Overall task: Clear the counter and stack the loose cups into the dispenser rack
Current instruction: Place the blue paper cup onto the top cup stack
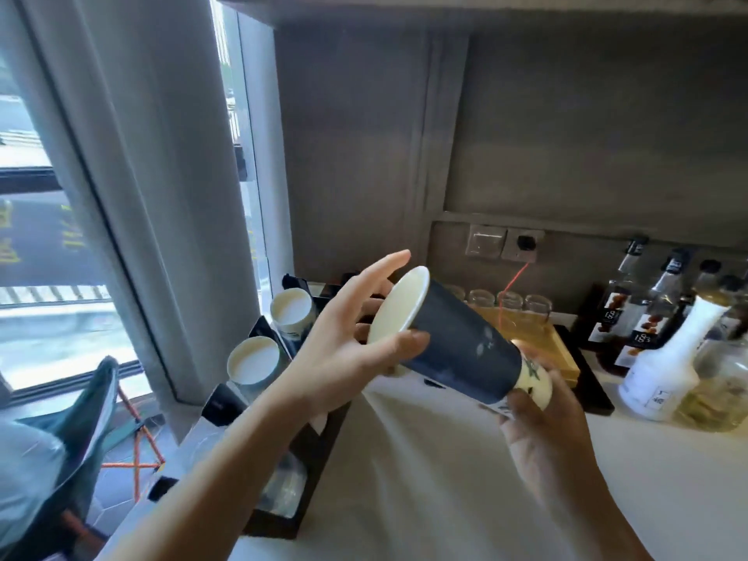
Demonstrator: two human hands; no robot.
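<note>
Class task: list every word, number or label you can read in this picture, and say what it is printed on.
"1883": on the labels of the syrup bottles at the right.
Print on the white bottle: too small to read.
Pattern at the base of the dark cup: blurred.
Yellow signs outside the window: unreadable.

head cam | looks forward-down, close over hands | faces counter [445, 459] corner, window [48, 196] left
</note>
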